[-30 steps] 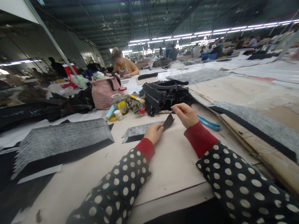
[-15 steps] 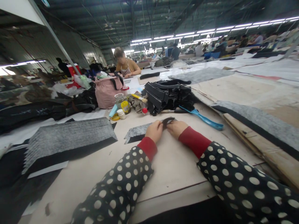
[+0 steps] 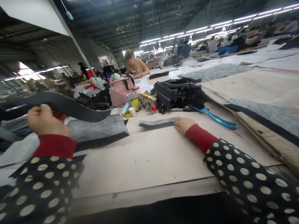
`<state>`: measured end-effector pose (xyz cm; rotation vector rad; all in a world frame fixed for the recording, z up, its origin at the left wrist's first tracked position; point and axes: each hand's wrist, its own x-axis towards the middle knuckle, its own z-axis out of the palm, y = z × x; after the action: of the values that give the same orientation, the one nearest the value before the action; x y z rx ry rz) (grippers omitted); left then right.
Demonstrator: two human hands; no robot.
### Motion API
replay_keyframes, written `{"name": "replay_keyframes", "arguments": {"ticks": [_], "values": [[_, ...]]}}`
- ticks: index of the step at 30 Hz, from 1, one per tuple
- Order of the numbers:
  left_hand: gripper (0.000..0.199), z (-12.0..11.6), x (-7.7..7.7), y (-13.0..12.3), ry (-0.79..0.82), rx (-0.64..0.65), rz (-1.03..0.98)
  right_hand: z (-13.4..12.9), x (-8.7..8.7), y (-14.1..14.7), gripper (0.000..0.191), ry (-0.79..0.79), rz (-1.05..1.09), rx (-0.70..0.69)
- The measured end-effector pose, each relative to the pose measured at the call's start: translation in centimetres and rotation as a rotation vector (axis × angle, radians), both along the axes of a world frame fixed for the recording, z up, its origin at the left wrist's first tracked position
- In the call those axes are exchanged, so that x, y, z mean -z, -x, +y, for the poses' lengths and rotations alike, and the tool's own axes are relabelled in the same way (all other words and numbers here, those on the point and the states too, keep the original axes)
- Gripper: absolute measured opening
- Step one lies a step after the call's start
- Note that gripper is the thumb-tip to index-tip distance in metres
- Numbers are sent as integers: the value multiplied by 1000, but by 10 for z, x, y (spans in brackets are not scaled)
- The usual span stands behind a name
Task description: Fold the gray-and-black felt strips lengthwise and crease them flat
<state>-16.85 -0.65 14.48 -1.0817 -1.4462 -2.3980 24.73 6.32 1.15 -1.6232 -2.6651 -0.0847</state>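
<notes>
Left hand (image 3: 48, 120) pinching dark strip (image 3: 86, 114) aloft, tail drooping over stack of grey pieces (image 3: 100, 128); loose tail could drag top pieces askew. White jar (image 3: 132, 112) beyond stack; wide swing might tip it. Grey strip (image 3: 158, 123) on counter (image 3: 144, 161), right hand (image 3: 184, 126) at its far end; pinching or just pressing, can't tell. Slack fingers there could let strip skew.

Dark strip (image 3: 90, 113), held aloft, bent in a wave, grey strip (image 3: 158, 123), slightly bowed, on table (image 3: 130, 168)
</notes>
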Motion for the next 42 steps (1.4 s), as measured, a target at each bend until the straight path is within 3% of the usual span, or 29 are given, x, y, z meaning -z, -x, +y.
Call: {"name": "replay_keyframes", "arguments": {"ticks": [3,5,7,10,12,15,17,19,23,25,27,31,35,39,42], "values": [[10,-15,-14,-21,72,-63,224,0,1,0,36,-15,32,18],[14,-22,-1,-57,199,-126,457,2,3,-2,37,-47,94,42],[14,-28,26,-101,353,-72,749,6,5,-8,37,-88,191,84],[17,-42,80,-173,540,252,1155,16,12,-23,34,-146,342,146],[21,-56,109,-213,660,498,1287,22,18,-34,33,-163,422,175],[23,-75,125,-246,664,750,1354,24,25,-50,33,-153,537,182],[24,-80,118,-242,658,804,1363,21,26,-60,33,-152,589,164],[23,-76,105,-217,741,761,1377,15,21,-68,32,-153,605,138],[21,-46,92,-136,1078,443,1405,0,-5,-76,29,-143,593,123],[20,-30,96,-103,1262,246,1445,-7,-23,-73,27,-144,597,138],[19,-18,104,-85,1324,176,1451,-14,-40,-63,25,-151,595,117],[20,-8,120,-84,1354,148,1440,-23,-69,-27,25,-164,532,-48],[23,-8,126,-88,1331,130,1408,-30,-84,15,26,-159,413,-209],[24,-6,135,-73,1273,102,1346,-40,-84,58,28,-78,250,-333],[26,-3,145,-58,1161,146,1210,-47,-74,97,31,21,121,-491]]}}
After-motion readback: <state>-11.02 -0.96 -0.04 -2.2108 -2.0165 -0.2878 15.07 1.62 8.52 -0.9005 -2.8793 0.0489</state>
